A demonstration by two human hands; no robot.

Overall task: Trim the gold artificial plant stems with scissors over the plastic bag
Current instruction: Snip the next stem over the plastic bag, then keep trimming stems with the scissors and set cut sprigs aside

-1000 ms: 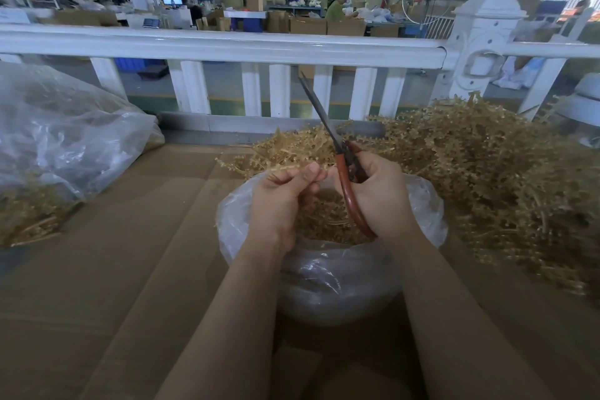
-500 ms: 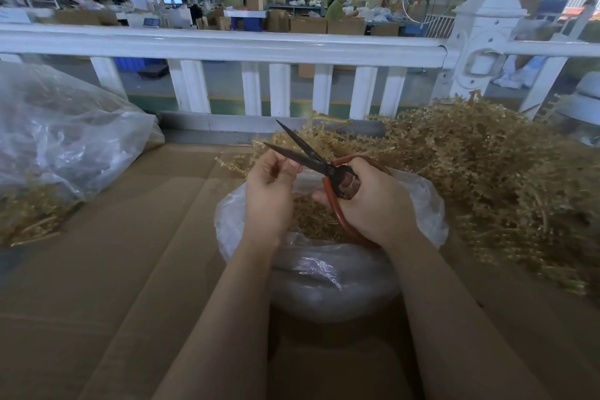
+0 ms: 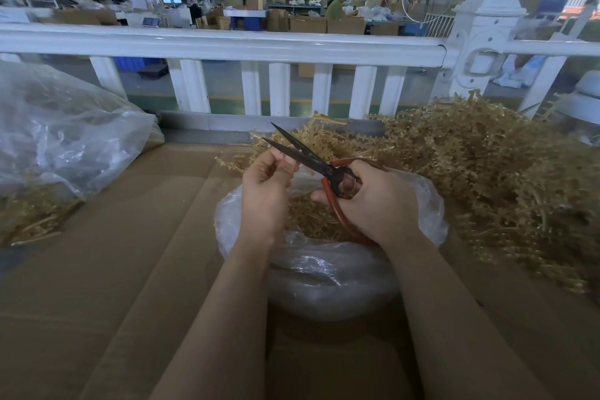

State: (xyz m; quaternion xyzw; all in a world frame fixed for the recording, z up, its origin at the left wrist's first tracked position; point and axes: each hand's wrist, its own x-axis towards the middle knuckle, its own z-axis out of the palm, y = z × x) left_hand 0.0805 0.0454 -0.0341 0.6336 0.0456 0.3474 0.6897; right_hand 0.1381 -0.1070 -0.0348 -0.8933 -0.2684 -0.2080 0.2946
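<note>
My right hand (image 3: pixel 373 198) grips red-handled scissors (image 3: pixel 311 161) whose dark blades stand apart and point up-left. My left hand (image 3: pixel 266 185) has its fingers curled, pinching a small gold stem piece right at the blades; the piece is mostly hidden by the fingers. Both hands hover over a clear plastic bag (image 3: pixel 324 269) on the cardboard, with gold trimmings inside it. A big heap of gold artificial plant stems (image 3: pixel 480 178) lies to the right and behind the bag.
A large clear plastic bag (image 3: pixel 65 140) with gold stems sits at the left. Brown cardboard (image 3: pixel 113 269) covers the work surface. A white railing (image 3: pixel 227 45) runs across behind it, with a workshop and people beyond.
The scissors swung down from pointing upward to lying over the bag, and their blades opened. My left hand rose to meet the blades. Little has moved in the last half second.
</note>
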